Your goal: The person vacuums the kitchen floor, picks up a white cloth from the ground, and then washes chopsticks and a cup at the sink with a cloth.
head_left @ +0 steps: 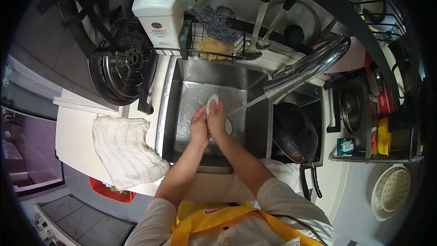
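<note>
Over the stainless steel sink basin (191, 95), my left hand (199, 128) and my right hand (216, 118) are pressed together around a small white object (212, 101), possibly a cloth or sponge. Its far end shows between the fingers; the rest is hidden. Water (251, 104) runs from the chrome faucet (290, 83) at the right and falls beside my right hand. A round pale thing (228, 127), partly covered by my right wrist, lies in the basin below.
Behind the sink, a wire rack (196, 54) holds a yellowish scrubber (215, 48) and steel wool (216, 22), beside a white pump bottle (158, 17). A dark wok (295, 133) sits to the right. A folded white cloth (126, 150) lies on the left counter.
</note>
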Tool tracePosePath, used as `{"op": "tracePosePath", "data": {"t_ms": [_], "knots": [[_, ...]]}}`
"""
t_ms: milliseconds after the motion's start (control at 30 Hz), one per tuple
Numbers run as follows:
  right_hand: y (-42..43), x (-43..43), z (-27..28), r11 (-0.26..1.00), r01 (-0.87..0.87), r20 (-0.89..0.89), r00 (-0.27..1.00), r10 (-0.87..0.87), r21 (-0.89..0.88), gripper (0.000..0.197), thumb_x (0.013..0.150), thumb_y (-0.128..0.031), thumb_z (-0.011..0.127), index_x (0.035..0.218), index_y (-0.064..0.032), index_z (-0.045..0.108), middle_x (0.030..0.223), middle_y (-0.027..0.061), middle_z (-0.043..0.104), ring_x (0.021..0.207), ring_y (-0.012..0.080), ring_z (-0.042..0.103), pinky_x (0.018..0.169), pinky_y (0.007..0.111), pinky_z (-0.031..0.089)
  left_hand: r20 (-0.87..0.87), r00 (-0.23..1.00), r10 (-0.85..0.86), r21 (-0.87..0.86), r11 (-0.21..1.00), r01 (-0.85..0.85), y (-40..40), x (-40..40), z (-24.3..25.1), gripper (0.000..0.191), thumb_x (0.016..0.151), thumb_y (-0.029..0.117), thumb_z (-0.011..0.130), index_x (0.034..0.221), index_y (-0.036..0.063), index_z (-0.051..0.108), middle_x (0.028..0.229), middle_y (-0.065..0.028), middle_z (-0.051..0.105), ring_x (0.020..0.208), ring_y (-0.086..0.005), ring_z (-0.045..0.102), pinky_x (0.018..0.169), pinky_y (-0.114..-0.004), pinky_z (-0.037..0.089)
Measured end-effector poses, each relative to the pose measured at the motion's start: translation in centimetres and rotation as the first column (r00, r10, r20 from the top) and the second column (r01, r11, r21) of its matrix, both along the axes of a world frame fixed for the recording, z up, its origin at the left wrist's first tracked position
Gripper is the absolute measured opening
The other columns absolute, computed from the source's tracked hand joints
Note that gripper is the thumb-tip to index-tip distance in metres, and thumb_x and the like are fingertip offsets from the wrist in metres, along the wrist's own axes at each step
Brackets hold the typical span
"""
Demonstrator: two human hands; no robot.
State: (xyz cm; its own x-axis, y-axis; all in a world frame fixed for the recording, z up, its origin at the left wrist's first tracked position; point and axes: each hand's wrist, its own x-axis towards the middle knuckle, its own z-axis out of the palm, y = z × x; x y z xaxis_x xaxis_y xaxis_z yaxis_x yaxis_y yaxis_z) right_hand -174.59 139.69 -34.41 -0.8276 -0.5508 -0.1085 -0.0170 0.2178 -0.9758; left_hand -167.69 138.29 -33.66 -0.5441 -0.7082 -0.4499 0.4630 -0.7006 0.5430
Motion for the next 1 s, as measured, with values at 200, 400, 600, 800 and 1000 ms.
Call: {"op": "tracePosePath", "data": {"t_ms": [200, 400, 600, 800, 1000], "knots": [[0.3, -0.8, 0.0, 0.994, -0.113, -0.483, 0.87, 0.097, -0.003, 0.035, 0.096, -0.029, 0.049, 0.1, 0.005, 0.055, 0.095, 0.023, 0.06, 0.085, 0.0362, 0.06, 0.074, 0.041, 0.047, -0.126, 0.992, -0.002, 0.145, 0.989, 0.02, -0.3, 0.1, 0.0, 0.022, 0.095, 0.013, 0.053, 0.114, 0.0029, 0.058, 0.104, -0.0086, 0.064, 0.089, -0.0168, 0.062, 0.077, -0.028, 0.052], [0.9, -2.8, -1.8, 0.953, 0.286, 0.691, 0.708, -0.141, -0.098, 0.025, 0.094, -0.026, 0.051, 0.095, -0.0026, 0.057, 0.089, 0.009, 0.061, 0.083, 0.0247, 0.059, 0.069, 0.037, 0.047, -0.014, 0.995, -0.094, 0.075, 0.993, 0.095, -0.1, 0.1, -1.3, 0.02, 0.089, 0.009, 0.062, 0.109, 0.0026, 0.061, 0.104, -0.0077, 0.065, 0.095, -0.0146, 0.061, 0.081, -0.027, 0.05], [2.5, -2.2, -1.8, 0.934, 0.197, 0.857, 0.487, 0.17, -0.297, 0.015, 0.096, -0.017, 0.047, 0.099, -0.0049, 0.055, 0.087, 0.0058, 0.057, 0.083, 0.019, 0.057, 0.074, 0.034, 0.049, 0.017, 0.995, -0.098, 0.009, 0.995, 0.097, 0.8, -0.6, -0.3, 0.025, 0.091, 0.017, 0.062, 0.111, 0.0021, 0.06, 0.102, -0.0059, 0.065, 0.093, -0.0148, 0.062, 0.082, -0.028, 0.049], [3.2, -2.6, -3.7, 0.941, 0.189, 0.707, 0.703, 0.071, -0.282, 0.041, 0.09, -0.012, 0.051, 0.129, -0.0076, 0.041, 0.111, 0.0077, 0.052, 0.098, 0.0194, 0.053, 0.084, 0.034, 0.045, 0.046, 0.995, -0.087, 0.127, 0.989, 0.081, -0.6, -0.1, -2.6, 0.016, 0.092, 0.014, 0.06, 0.106, 0.0065, 0.058, 0.095, -0.005, 0.065, 0.077, -0.0143, 0.062, 0.067, -0.027, 0.05], [8.8, -6.4, -3.0, 0.954, -0.099, 0.095, 0.993, 0.074, 0.282, 0.043, 0.079, -0.021, 0.068, 0.113, -0.0025, 0.051, 0.112, 0.0194, 0.052, 0.099, 0.0318, 0.053, 0.085, 0.039, 0.045, 0.479, 0.875, -0.077, 0.039, 0.997, 0.066, -2.4, 1.1, -5.9, 0.019, 0.087, 0.003, 0.059, 0.105, 0.0065, 0.054, 0.087, -0.0027, 0.061, 0.069, -0.0103, 0.056, 0.06, -0.024, 0.045]]}}
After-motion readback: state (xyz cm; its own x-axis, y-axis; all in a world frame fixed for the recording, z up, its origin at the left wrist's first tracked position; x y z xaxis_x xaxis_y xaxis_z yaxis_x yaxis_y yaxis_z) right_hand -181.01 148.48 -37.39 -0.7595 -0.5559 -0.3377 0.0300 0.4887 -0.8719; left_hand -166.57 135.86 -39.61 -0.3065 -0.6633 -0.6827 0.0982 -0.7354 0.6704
